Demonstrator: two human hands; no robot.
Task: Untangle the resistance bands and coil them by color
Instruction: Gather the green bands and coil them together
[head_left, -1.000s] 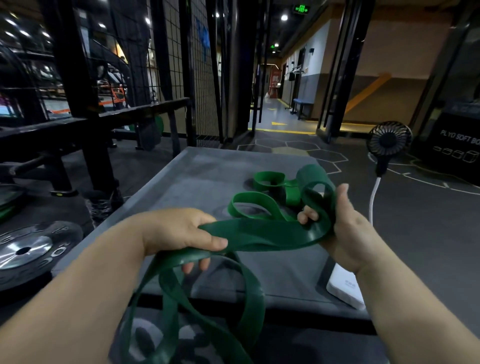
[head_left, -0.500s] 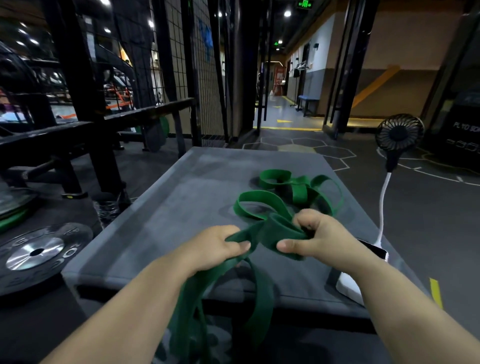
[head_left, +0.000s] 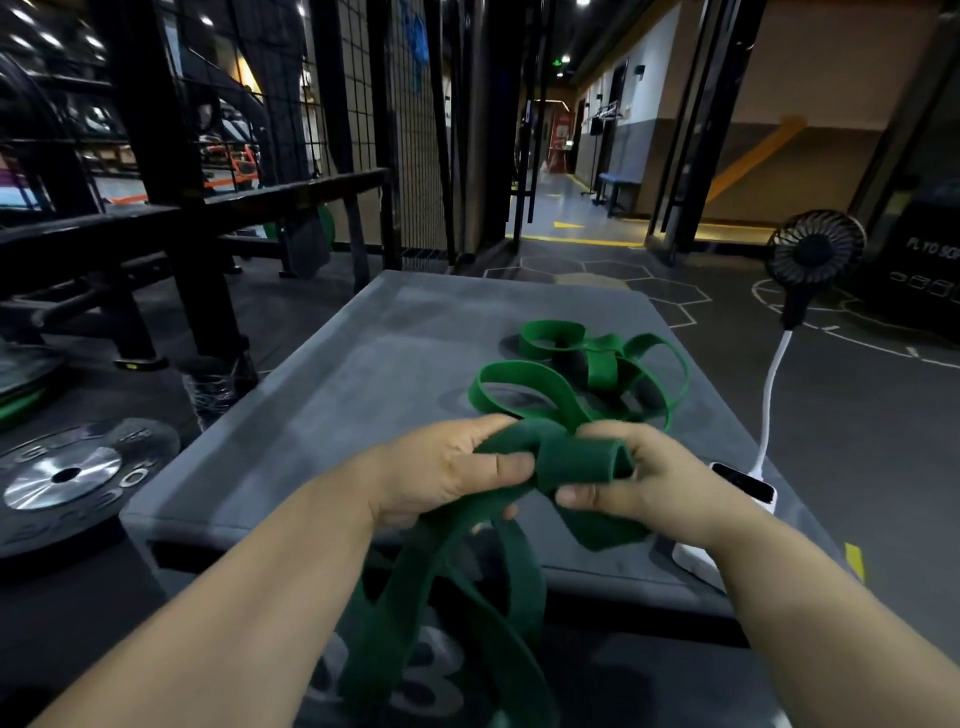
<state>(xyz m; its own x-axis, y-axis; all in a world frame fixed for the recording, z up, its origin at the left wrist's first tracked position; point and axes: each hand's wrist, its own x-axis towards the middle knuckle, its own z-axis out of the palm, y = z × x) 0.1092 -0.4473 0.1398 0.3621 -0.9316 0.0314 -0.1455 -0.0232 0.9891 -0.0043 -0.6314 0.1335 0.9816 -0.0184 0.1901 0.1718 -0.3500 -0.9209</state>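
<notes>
A wide dark green resistance band (head_left: 576, 460) is bunched between both hands above the near edge of a grey padded box (head_left: 322, 395). My left hand (head_left: 447, 470) grips it from the left, thumb on top. My right hand (head_left: 631, 475) grips a folded loop of it from the right. Long loops of the same band hang down past the box's front. Behind my hands, a brighter green band (head_left: 597, 358) lies in tangled loops on the box top.
A small black fan (head_left: 813, 254) on a white bendy neck stands at the right, rising from a white device (head_left: 743, 483) at the box's right edge. Weight plates (head_left: 67, 473) lie on the floor at left. A black metal rack (head_left: 171, 208) stands behind them.
My hands have come together from about a forearm's width apart. The dark green band, first stretched between them, is now folded into a tight bunch.
</notes>
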